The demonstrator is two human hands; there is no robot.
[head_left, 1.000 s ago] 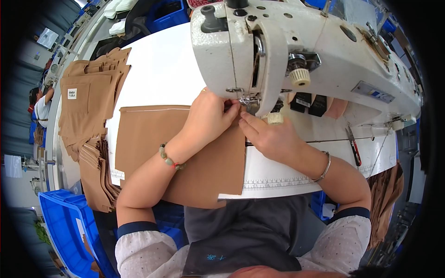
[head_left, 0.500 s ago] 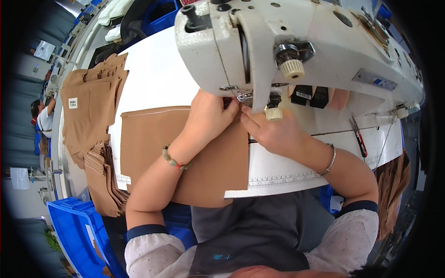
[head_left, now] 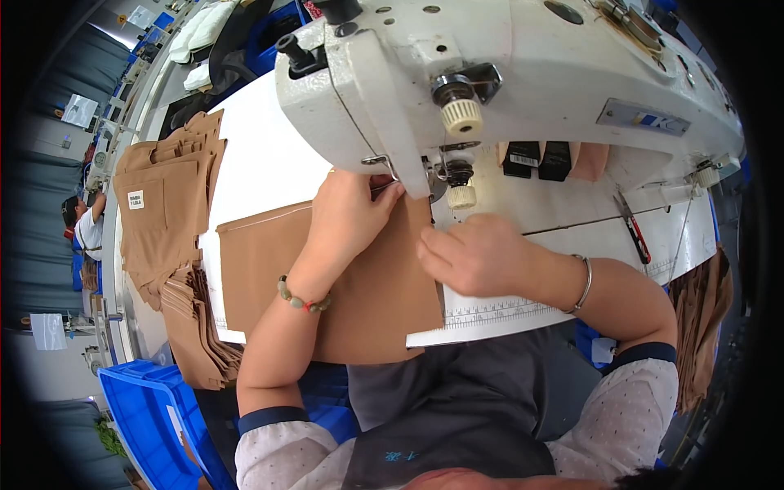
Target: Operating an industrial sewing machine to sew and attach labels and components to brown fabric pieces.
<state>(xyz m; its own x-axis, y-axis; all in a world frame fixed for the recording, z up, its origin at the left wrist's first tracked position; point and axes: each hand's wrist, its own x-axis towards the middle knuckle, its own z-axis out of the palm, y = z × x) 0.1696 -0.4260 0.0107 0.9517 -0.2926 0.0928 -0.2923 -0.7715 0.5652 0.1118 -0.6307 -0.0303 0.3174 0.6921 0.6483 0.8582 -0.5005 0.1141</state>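
A brown fabric panel (head_left: 367, 302) lies flat on the white table, a pale line of stitching along its far edge. My left hand (head_left: 347, 214) rests at that far edge, just under the head of the white sewing machine (head_left: 359, 98), thumb and fingers pinched on the cloth. The needle area is partly hidden behind the machine head. My right hand (head_left: 478, 255) is curled at the panel's right edge, its fingertips pressed together over the cloth; what they hold, if anything, cannot be made out.
Brown fabric pieces (head_left: 167, 200) are stacked at the left. Red-handled thread snips (head_left: 634, 229) lie to the right, near dark boxes (head_left: 539, 159) behind the needle. A blue crate (head_left: 151, 425) stands lower left; brown cloth (head_left: 701, 327) hangs at right. Another person (head_left: 88, 224) works far left.
My right hand has drawn back from the needle area toward me, along the panel's right edge. My left hand stays at the far edge. The whole view has shifted slightly.
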